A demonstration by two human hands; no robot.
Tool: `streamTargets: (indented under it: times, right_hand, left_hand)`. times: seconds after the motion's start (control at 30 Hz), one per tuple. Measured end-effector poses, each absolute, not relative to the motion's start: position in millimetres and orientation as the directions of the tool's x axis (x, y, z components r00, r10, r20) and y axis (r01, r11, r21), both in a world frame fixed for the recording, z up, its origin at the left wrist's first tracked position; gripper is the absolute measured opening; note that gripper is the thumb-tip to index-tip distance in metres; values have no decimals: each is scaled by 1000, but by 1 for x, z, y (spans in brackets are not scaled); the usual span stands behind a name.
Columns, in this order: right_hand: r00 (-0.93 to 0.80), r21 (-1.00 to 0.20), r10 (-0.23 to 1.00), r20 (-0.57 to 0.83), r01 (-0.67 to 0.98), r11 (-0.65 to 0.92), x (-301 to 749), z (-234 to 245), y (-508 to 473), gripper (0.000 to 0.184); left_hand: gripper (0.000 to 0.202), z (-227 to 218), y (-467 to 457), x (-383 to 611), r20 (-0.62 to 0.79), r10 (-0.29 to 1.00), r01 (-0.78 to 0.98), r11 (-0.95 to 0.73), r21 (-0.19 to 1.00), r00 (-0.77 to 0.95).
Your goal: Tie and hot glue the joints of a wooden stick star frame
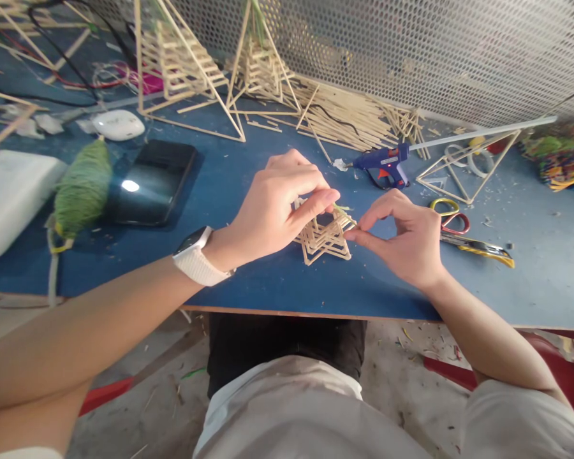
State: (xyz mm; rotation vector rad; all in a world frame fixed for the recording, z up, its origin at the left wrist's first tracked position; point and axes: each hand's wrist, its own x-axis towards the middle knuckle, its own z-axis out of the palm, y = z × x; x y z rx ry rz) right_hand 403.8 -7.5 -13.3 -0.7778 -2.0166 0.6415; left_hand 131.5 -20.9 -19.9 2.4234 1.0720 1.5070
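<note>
A small layered frame of thin wooden sticks point(326, 241) stands on the blue table point(249, 280) near its front edge. My left hand point(280, 207), with a white watch on the wrist, pinches the top of the frame between thumb and fingers. My right hand point(404, 239) pinches the frame's right corner with thumb and forefinger, the other fingers curled. A thin green strand shows at the pinch point.
A blue glue gun point(385, 164) lies behind the hands, scissors point(452, 217) and a yellow cutter point(483, 247) to the right. A black phone point(153, 182), a ball of green yarn point(82, 190) and a white box point(9, 197) sit left. Stick pyramids point(182, 70) and loose sticks point(354, 118) line the mesh wall.
</note>
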Motion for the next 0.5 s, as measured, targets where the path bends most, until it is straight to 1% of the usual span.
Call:
streamTargets:
  times: [0.23, 0.5]
  right_hand:
    - [-439, -688, 717, 542, 258, 678, 405, -18, -5, 41]
    - [-434, -699, 735, 521, 277, 659, 405, -16, -6, 40]
  left_hand:
    - [47, -17, -23, 131, 712, 651, 555, -706, 440, 264]
    - [49, -13, -27, 133, 709, 669, 571, -679, 461, 223]
